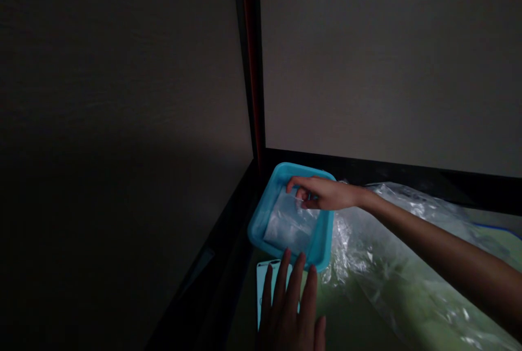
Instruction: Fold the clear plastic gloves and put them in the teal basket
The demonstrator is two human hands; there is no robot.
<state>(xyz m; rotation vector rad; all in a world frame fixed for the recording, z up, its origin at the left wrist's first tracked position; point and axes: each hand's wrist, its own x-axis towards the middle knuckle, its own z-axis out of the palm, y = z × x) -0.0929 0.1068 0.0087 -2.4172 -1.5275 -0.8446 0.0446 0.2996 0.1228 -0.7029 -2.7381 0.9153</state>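
Note:
A blue plastic tray (322,242) stands in the far left corner of the table. Clear plastic packets (285,226) lie inside it. My right hand (322,193) reaches over the tray from the right, its fingers curled and pinched on the top packet. My left hand (287,307) lies flat with fingers stretched out on a white card (263,280) just in front of the tray, fingertips at the tray's near rim.
A large sheet of crumpled clear plastic (391,264) covers the green table surface (350,324) to the right of the tray. Grey walls meet at a dark vertical post (250,68) behind the tray. The table's black edge (220,264) runs along the left.

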